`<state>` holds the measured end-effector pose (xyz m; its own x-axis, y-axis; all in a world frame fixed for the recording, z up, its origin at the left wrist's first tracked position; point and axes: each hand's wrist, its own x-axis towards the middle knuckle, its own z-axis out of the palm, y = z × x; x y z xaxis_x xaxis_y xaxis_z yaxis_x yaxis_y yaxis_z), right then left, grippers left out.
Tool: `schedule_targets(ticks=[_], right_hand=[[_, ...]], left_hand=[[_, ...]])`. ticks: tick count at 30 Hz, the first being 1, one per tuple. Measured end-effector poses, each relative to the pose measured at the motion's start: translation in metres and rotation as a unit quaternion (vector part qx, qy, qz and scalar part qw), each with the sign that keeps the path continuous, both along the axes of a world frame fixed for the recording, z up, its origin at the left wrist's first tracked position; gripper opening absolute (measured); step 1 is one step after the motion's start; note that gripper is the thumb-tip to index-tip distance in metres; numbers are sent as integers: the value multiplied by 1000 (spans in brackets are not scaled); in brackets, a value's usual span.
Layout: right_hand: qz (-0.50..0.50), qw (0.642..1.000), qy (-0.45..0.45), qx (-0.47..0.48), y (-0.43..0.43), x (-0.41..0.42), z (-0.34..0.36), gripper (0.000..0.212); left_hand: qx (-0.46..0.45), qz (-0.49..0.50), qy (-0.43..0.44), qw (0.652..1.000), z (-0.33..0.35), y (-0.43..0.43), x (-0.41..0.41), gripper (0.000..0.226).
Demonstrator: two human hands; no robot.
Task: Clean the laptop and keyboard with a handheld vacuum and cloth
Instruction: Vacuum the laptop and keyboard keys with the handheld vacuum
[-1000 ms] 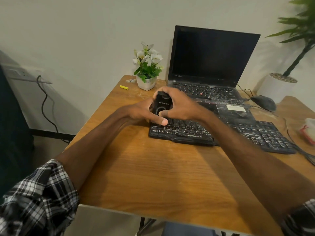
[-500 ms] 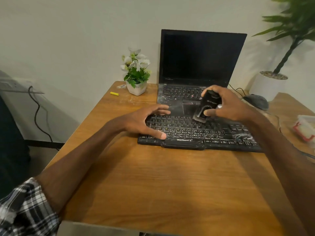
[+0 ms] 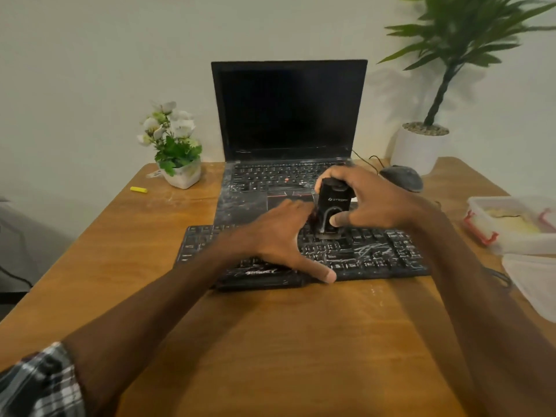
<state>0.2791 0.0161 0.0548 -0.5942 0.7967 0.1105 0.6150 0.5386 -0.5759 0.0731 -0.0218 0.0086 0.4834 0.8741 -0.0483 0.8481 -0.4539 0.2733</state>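
Item one, the grip: we see the right hand (image 3: 373,203) closed around the handheld vacuum (image 3: 332,210), thumb across its front face, fingers wrapped over the top and far side. We note the vacuum is black, held upright, its lower end on or just above the upper key rows of the keyboard (image 3: 376,254); we cannot tell whether it touches.

Item two: the left hand (image 3: 282,239) lies spread over the middle of the keyboard, palm down, holding nothing, thumb reaching to the front edge, fingertips just beside the vacuum's base.

Item three: the keyboard is black, streaked with pale dust and scribble-like marks, and lies across the wooden table (image 3: 270,341), directly in front of the laptop (image 3: 288,115).

Item four: the laptop is open, screen dark, its palm rest and keys dusted with white specks.

Further entries, outward: a small white pot of flowers (image 3: 174,145) left of the laptop; a yellow stick-like object (image 3: 138,189) near the table's left edge; a dark mouse (image 3: 403,177) right of the laptop; a tall potted plant (image 3: 445,70) behind it; a clear container with red clips (image 3: 511,221) at the right edge; a pale cloth (image 3: 532,278) just in front of that container. We log a plaid sleeve (image 3: 39,383) at lower left.
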Motion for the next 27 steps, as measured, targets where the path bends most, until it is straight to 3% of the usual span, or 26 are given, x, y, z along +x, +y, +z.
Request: schedule_targets(ticks=[4, 12, 19, 27], right_hand=[[22, 1000, -7, 12, -2, -3, -4, 59], [33, 999, 38, -8, -9, -4, -10, 61], [1, 1000, 6, -7, -6, 7, -7, 61], [-34, 996, -79, 12, -3, 30, 5, 62]], left_hand=[[25, -29, 5, 999, -3, 11, 10, 136], [56, -41, -25, 997, -8, 14, 7, 127], [22, -15, 31, 999, -7, 17, 3, 123], [-2, -14, 38, 999, 0, 13, 6, 128]])
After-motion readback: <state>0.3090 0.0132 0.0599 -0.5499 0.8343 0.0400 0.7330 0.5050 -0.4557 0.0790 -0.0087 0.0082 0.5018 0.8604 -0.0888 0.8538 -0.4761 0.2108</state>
